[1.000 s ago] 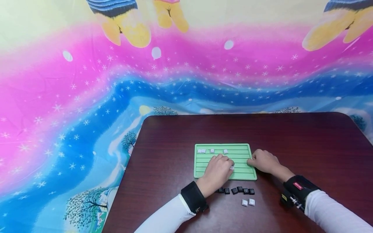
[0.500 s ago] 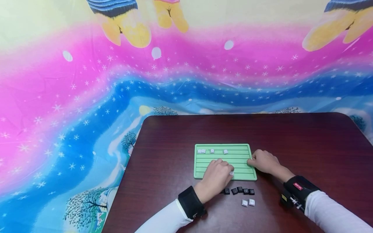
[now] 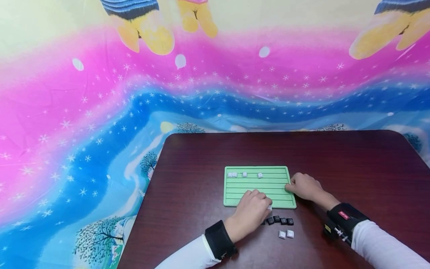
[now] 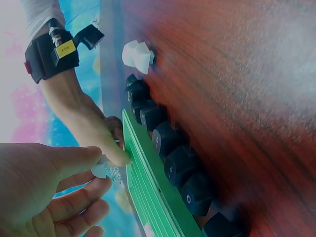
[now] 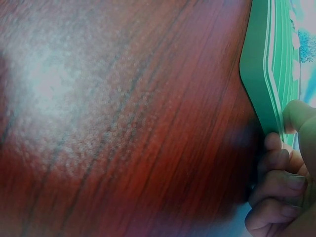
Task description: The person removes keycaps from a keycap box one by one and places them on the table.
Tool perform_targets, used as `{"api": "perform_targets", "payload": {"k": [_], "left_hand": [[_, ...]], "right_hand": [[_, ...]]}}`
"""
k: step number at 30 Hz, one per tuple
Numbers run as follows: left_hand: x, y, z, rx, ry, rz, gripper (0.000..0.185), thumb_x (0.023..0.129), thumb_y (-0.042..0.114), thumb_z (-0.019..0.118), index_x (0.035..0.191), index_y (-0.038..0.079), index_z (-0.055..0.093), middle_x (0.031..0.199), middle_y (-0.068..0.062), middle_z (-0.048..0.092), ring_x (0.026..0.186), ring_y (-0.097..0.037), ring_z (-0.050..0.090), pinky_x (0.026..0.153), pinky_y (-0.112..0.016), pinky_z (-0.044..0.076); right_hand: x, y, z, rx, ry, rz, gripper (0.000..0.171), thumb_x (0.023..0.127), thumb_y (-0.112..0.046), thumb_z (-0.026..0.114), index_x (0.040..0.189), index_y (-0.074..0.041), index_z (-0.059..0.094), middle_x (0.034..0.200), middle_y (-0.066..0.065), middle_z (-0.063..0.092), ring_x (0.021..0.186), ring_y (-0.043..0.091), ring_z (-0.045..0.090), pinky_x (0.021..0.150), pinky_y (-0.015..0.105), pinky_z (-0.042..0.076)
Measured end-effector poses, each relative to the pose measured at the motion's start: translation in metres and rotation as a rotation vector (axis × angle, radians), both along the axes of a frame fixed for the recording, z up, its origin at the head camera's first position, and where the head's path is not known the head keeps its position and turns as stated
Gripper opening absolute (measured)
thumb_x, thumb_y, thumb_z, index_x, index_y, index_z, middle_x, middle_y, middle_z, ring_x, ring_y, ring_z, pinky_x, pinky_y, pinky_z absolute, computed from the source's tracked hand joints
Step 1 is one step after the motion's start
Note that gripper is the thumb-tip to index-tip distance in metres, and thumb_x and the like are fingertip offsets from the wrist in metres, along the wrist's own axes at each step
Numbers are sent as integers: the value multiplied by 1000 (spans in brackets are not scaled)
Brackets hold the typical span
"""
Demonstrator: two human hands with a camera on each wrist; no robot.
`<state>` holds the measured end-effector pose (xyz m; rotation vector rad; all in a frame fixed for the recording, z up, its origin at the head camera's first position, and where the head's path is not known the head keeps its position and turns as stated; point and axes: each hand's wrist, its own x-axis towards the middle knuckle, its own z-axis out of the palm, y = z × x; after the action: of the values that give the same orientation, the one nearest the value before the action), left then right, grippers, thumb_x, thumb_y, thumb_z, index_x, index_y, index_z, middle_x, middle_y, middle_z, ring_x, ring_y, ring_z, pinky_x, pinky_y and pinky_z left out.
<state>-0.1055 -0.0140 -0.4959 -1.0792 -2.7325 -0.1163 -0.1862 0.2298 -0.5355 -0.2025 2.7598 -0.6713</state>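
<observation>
A green ridged tray [image 3: 273, 181] lies on the dark wood table [image 3: 201, 168]. Three small groups of white keycaps [image 3: 244, 174] sit in its top row. My left hand [image 3: 267, 206] hovers over the tray's near edge and pinches a white keycap [image 4: 105, 169] between thumb and fingers. My right hand [image 3: 291, 186] grips the tray's right edge; the thumb lies on top and the fingers [image 5: 276, 183] curl beside and under the tray's edge [image 5: 256, 74]. A row of black keycaps [image 3: 281, 220] lies just in front of the tray, partly hidden by my left hand.
Two loose white keycaps [image 3: 286, 234] lie in front of the black row, seen also in the left wrist view as white keycaps [image 4: 137, 55]. A bright patterned cloth [image 3: 100, 112] hangs behind and left of the table. The table's left edge [image 3: 144, 201] is close.
My left hand has drawn back from the tray's middle toward its near edge, still pinching the white keycap. The right hand has stayed on the tray's right edge.
</observation>
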Motion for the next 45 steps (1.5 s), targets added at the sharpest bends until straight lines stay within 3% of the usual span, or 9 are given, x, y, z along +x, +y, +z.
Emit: {"api": "perform_targets", "payload": {"k": [12,22,29,39,45], "left_hand": [[14,4,-6,-61,25,-35,10,91,40,73,95,31,74,89,16,69,81,-3,58,67,-18,36],[22,6,-7,-81,1,-63,12,93,40,71,98,30,75,91,15,68,81,-3,57,70,-18,39],[29,10,-10,-120,41,-81,11,95,39,67,95,31,73,89,15,68,82,-4,58,67,-19,37],[37,11,-15,-119,24,-124,11,96,36,65,99,30,74,94,13,69,88,-4,60,74,-20,42],[39,12,-17,-137,52,-139,9,93,36,67,96,30,74,93,13,70,87,-5,60,72,-21,41]], "right_hand": [[0,2,-2,-3,5,-7,42,88,-27,62,53,-20,40,51,-8,28,46,10,26,47,24,18],[-1,1,-1,-7,-1,-5,42,87,-28,63,53,-20,40,51,-8,27,46,9,26,47,24,18],[-1,2,-1,-7,2,-2,43,89,-29,62,53,-20,39,51,-8,27,46,10,25,47,24,17],[1,1,0,-8,7,4,43,89,-28,62,54,-20,39,52,-8,27,46,10,25,47,24,17],[1,1,2,-18,5,3,44,90,-28,63,54,-19,39,52,-8,27,46,10,25,48,24,17]]}}
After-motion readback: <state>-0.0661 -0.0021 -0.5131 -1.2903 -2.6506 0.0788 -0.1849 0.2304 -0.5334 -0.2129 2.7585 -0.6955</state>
